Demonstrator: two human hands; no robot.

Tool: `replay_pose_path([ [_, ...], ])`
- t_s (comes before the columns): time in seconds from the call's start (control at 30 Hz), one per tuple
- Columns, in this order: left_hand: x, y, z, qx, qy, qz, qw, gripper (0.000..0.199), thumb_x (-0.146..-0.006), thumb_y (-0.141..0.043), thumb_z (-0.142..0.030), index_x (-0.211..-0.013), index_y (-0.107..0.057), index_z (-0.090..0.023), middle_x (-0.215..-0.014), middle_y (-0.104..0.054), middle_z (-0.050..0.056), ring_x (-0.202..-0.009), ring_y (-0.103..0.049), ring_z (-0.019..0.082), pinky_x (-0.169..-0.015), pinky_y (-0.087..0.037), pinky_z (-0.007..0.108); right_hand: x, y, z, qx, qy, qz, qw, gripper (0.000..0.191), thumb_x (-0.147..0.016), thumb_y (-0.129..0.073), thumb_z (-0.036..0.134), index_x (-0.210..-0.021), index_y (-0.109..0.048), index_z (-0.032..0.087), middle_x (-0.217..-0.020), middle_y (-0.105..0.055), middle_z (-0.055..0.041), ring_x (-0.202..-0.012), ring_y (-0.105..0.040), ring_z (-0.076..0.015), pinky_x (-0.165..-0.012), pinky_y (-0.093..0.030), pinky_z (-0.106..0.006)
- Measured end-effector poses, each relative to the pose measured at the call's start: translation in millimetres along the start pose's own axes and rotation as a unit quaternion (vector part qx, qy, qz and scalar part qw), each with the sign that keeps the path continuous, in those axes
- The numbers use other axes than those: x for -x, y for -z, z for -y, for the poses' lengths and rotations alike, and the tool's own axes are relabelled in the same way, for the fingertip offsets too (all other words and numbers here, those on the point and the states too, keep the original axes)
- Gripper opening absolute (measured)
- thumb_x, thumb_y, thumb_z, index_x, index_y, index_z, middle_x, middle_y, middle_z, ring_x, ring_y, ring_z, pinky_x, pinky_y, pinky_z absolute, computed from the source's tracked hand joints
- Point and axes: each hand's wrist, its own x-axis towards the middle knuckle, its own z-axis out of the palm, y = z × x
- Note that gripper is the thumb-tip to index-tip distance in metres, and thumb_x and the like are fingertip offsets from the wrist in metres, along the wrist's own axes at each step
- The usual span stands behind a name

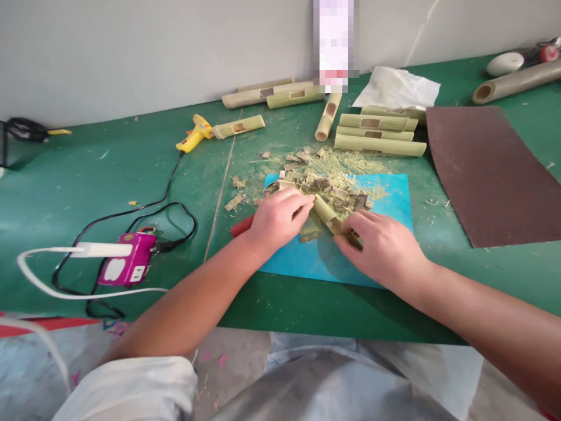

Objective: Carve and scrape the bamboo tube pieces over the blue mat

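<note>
A short bamboo tube (325, 211) with a notch cut in its side slants over a blue mat (302, 266). My right hand (381, 245) is closed round its lower right end. The closed fingertips of my left hand (280, 216) pinch at the tube's upper left end. Just left of that hand, a red handle (242, 226) sticks out from beneath the wrist; the rest of it is hidden, so I cannot tell what tool it is. Bamboo chips (337, 192) and pale sawdust (350, 161) lie heaped behind the tube, partly on the mat.
Several notched bamboo tubes (380, 146) lie at the back, with white paper (397, 88) over some. A yellow glue gun (196, 133) and a purple power strip (127, 260) with trailing cords are on the left. Brown sheet material (491, 175) covers part of the right.
</note>
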Motion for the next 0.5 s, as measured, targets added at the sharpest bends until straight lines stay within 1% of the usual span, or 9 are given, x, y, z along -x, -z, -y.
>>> replay_pose_path([
  [0.1, 0.2, -0.1, -1.9, 0.021, -0.04, 0.04, 0.998, 0.02, -0.096, -0.052, -0.022, -0.098, -0.069, -0.013, -0.08, -0.069, 0.006, -0.074, -0.065, 0.013, -0.07, -0.052, 0.024, -0.1, 0.2, 0.0, -0.003, 0.002, 0.002, 1.0, 0.017, -0.087, -0.054, 0.03, -0.075, -0.059, 0.019, -0.071, -0.061, -0.0017, -0.061, -0.05, -0.0132, -0.058, -0.03, -0.027],
  [0.13, 0.4, -0.2, -2.0, 0.023, -0.038, 0.043, 0.998, 0.02, -0.096, -0.052, -0.022, -0.098, -0.069, -0.013, -0.081, -0.069, 0.006, -0.074, -0.065, 0.013, -0.071, -0.052, 0.023, -0.2, 0.2, -0.1, -0.005, 0.001, 0.003, 1.0, 0.017, -0.087, -0.054, 0.03, -0.075, -0.058, 0.019, -0.071, -0.061, -0.0018, -0.061, -0.051, -0.0132, -0.058, -0.03, -0.027],
  [0.23, 0.6, 0.1, -0.9, 0.009, -0.003, 0.016, 1.0, 0.021, -0.097, -0.051, -0.023, -0.095, -0.069, -0.015, -0.082, -0.069, 0.006, -0.074, -0.064, 0.013, -0.07, -0.052, 0.024, -0.3, 0.0, -0.5, -0.009, -0.006, 0.006, 1.0, 0.015, -0.086, -0.055, 0.031, -0.076, -0.059, 0.019, -0.072, -0.062, -0.0021, -0.061, -0.051, -0.0132, -0.057, -0.03, -0.027],
  [0.37, -0.3, 2.0, -1.3, 0.011, -0.035, 0.048, 0.998, 0.021, -0.097, -0.05, -0.024, -0.097, -0.069, -0.015, -0.081, -0.069, 0.006, -0.073, -0.064, 0.013, -0.069, -0.052, 0.024, -0.5, 0.1, -0.8, -0.014, -0.008, 0.012, 1.0, 0.016, -0.086, -0.054, 0.031, -0.075, -0.058, 0.02, -0.071, -0.061, -0.002, -0.06, -0.05, -0.0131, -0.057, -0.03, -0.027],
  [0.47, -1.4, 3.7, -3.3, -0.01, -0.009, 0.025, 1.0, 0.022, -0.097, -0.05, -0.023, -0.093, -0.069, -0.014, -0.078, -0.068, 0.005, -0.072, -0.063, 0.013, -0.067, -0.051, 0.023, -0.9, 0.9, -0.7, -0.013, -0.011, 0.013, 1.0, 0.015, -0.085, -0.056, 0.032, -0.077, -0.058, 0.019, -0.073, -0.062, -0.0023, -0.061, -0.051, -0.0135, -0.058, -0.03, -0.027],
  [0.5, -1.6, 4.0, -4.1, -0.012, -0.015, 0.029, 0.999, 0.022, -0.097, -0.05, -0.023, -0.093, -0.069, -0.014, -0.078, -0.068, 0.005, -0.071, -0.063, 0.013, -0.067, -0.051, 0.023, -1.0, 1.1, -0.7, -0.012, -0.011, 0.014, 1.0, 0.015, -0.085, -0.056, 0.032, -0.077, -0.058, 0.019, -0.073, -0.062, -0.0025, -0.062, -0.052, -0.0137, -0.058, -0.03, -0.027],
])
